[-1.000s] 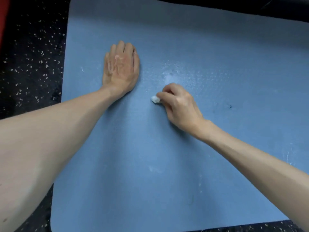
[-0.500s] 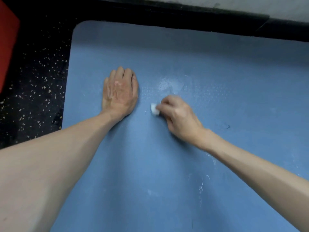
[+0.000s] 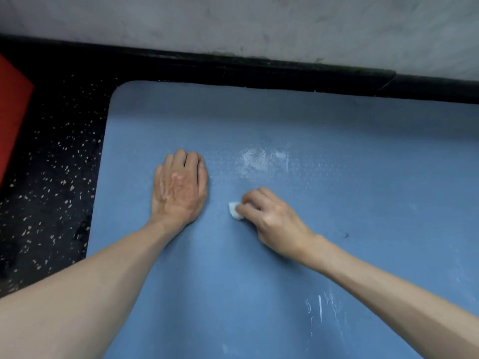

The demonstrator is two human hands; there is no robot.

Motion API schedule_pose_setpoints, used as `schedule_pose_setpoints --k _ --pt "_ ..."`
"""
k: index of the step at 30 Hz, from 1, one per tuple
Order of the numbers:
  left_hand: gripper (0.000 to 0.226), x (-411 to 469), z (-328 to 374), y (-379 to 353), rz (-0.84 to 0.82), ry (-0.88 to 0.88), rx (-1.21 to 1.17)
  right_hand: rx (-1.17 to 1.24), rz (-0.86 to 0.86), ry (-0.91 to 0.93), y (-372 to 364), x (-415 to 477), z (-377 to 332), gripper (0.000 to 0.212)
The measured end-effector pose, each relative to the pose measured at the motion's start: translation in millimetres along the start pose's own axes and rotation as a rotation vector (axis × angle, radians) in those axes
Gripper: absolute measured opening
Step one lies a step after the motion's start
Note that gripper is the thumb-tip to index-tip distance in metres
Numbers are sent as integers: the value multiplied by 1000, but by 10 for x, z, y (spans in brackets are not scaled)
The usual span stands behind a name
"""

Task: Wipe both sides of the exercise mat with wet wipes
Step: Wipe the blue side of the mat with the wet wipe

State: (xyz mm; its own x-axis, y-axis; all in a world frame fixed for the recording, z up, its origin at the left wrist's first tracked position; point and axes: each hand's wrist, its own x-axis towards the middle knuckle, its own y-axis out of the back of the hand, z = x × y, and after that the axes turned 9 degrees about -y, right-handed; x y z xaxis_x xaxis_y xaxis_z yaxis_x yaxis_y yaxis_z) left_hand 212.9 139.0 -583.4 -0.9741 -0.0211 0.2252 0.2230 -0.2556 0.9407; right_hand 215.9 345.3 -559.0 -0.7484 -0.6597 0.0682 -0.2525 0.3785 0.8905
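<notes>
fingers (image 3: 252,196) of right hand (image 3: 277,224) curled round wadded wet wipe (image 3: 235,211) | left hand (image 3: 178,189) flat, pinning exercise mat (image 3: 363,182) | step: scrubbing upturned side, 1 of 2 | next: probably up into white smear (image 3: 259,156)

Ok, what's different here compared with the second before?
Mostly the view: the head camera tipped up, so the wall and black skirting beyond the mat now show. On the mat nothing clearly moved. The left hand stays flat near its left edge, and the right hand still pinches the white wipe against it; nothing taken up or let go.
</notes>
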Motion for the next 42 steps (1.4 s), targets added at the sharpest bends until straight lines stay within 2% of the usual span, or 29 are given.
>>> schedule_pose_setpoints --k 2,6,9,14,18,23,27,33,38,42 --pt "26 -2 5 3 -7 -6 1 -1 8 -10 49 184 121 24" --pt "28 -5 5 13 -10 8 -19 -126 190 -131 204 982 531 11" --pt "28 6 -2 14 -27 13 -14 -203 251 -245 245 1136 559 7" --pt "28 12 3 12 -49 26 4 -79 173 -263 233 931 480 19" --pt "27 0 0 5 -43 21 -5 -110 153 -263 315 1455 800 34" --pt "26 3 -7 7 -42 23 -2 -130 165 -331 305 1765 851 35" --pt "26 0 -2 6 -45 30 -2 -100 129 -191 314 1440 794 33" --pt "26 0 -13 -2 -45 23 -6 -173 141 -350 335 1804 917 32" --pt "26 4 4 8 -43 20 -4 -145 23 -175 408 1429 803 34" --pt "26 3 -6 5 -46 24 -11 -248 154 -230 450 1733 805 21"
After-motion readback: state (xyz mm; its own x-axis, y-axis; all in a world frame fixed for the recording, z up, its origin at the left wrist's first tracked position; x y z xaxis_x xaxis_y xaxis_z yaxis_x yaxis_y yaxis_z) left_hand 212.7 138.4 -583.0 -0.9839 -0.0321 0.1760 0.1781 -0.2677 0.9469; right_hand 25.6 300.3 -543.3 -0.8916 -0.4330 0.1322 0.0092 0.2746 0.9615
